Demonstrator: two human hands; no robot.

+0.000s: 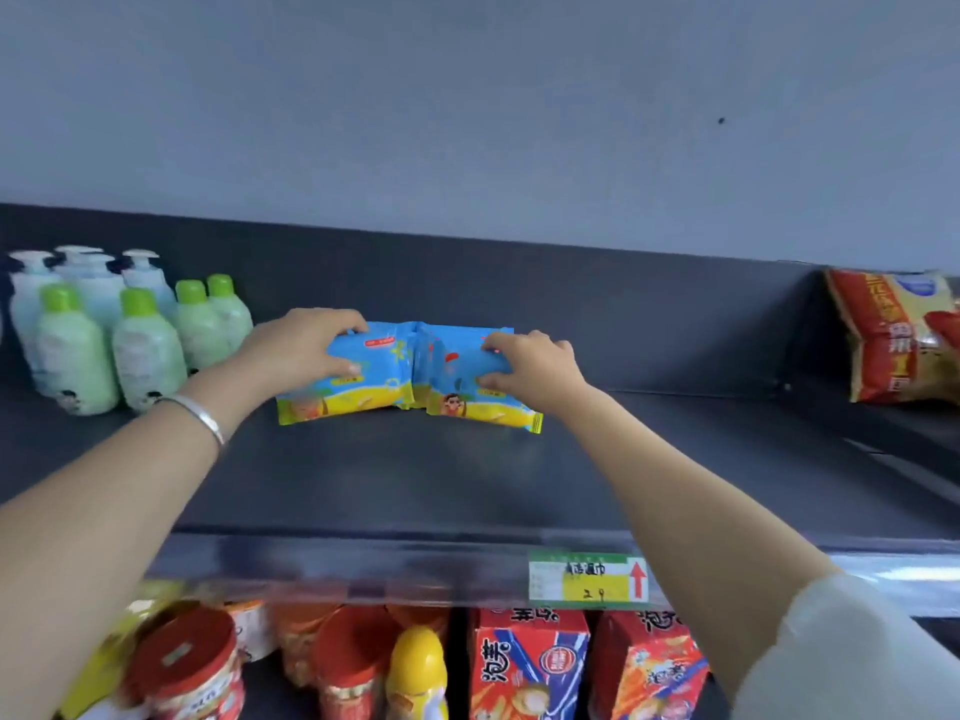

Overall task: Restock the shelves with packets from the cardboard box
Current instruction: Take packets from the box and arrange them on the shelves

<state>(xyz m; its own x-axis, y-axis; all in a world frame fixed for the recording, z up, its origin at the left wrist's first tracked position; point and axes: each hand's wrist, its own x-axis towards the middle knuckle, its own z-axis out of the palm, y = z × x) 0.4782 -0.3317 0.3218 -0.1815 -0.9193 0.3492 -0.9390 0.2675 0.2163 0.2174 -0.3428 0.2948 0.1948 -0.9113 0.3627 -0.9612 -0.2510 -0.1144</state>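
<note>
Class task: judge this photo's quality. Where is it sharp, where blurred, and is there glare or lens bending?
Head view: the blue packets and both hands are fairly sharp; the red jars on the lower shelf are blurred; the shelf's front rail shows pale glare; the shelf lines bow from the wide-angle lens.

- Red snack bag [898,337] at three o'clock, cut off by the frame edge.
- Price tag [589,579] print blurred, mostly unreadable.
- Lower-shelf jars [189,667] at seven o'clock, cropped.

Glossy plastic packets [410,376], matt dark shelf [415,480]

Dark shelf [467,485], packets [410,379], bottles [130,330], bag [898,340]
</note>
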